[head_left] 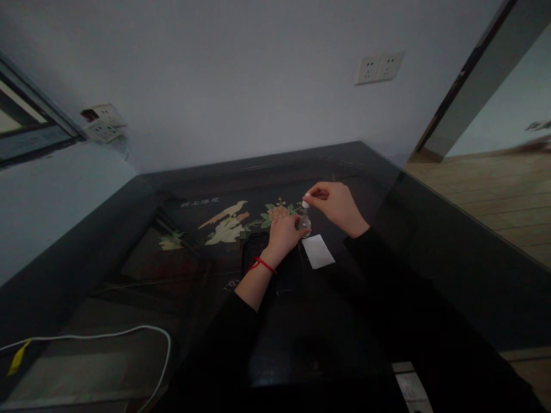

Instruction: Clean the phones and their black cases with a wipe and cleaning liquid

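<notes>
A small clear bottle [305,223] stands on the dark glass-topped table [129,229], near its middle. My left hand [283,232], a red string round its wrist, is wrapped round the bottle's body. My right hand [338,203] pinches the bottle's white cap [305,203] between thumb and fingers, just above the bottle's neck. A white paper slip [318,251] lies flat on the table right below both hands. A dark flat object [258,246] lies under my left wrist; what it is I cannot make out.
The table carries an inlaid picture of a bird and flowers [228,221]. A white cable [129,332] with a yellow tag loops at the near left. Wall sockets [379,67] sit behind; another socket [103,123] is at left. Wooden floor [495,183] lies to the right.
</notes>
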`<state>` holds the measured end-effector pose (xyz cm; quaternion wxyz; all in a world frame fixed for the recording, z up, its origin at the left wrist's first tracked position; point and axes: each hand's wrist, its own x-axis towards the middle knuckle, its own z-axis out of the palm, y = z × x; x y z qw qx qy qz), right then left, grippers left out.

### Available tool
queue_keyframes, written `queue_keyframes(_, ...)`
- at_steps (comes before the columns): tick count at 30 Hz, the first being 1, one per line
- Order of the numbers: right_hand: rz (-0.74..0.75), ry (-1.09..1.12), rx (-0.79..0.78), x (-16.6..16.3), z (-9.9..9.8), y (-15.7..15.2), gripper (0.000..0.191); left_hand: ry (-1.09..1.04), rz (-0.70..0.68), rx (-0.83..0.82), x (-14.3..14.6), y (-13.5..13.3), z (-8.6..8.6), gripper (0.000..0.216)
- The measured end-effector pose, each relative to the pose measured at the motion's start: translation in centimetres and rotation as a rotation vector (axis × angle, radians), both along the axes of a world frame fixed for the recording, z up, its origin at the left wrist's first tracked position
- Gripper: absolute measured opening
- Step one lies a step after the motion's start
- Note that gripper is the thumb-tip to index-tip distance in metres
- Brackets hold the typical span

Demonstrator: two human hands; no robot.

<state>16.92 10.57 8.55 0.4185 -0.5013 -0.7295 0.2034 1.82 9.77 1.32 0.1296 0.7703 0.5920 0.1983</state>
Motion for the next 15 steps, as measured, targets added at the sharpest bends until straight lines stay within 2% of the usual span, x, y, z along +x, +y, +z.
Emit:
queue_keyframes(2, 0.013, 0.255, 0.054, 1.1, 1.0, -0.8, 0.011, 0.005, -0.003, 0.001, 0.0, 0.0, 0.1, 0.027)
queue_keyframes(4, 0.019, 0.382, 0.079, 2.3, 1.1, -1.8, 0.016, 0.007, -0.004, 0.005, 0.0, -0.1, 0.2, 0.028)
queue_keyframes(6, 0.011, 0.355, 0.035, 3.3, 0.1, -2.9, 0.019, 0.006, -0.006, 0.011, 0.1, -0.2, 0.3, 0.028)
queue_keyframes(11, -0.015, 0.168, -0.055, 3.6, -4.6, -4.7, 0.018, 0.012, -0.024, 0.023, 0.1, -0.4, 0.5, 0.025)
queue_keyframes(15, -0.011, 0.095, -0.039, 3.0, -5.8, -5.2, 0.015, 0.024, -0.030, 0.023, 0.1, -0.5, 0.6, 0.024)
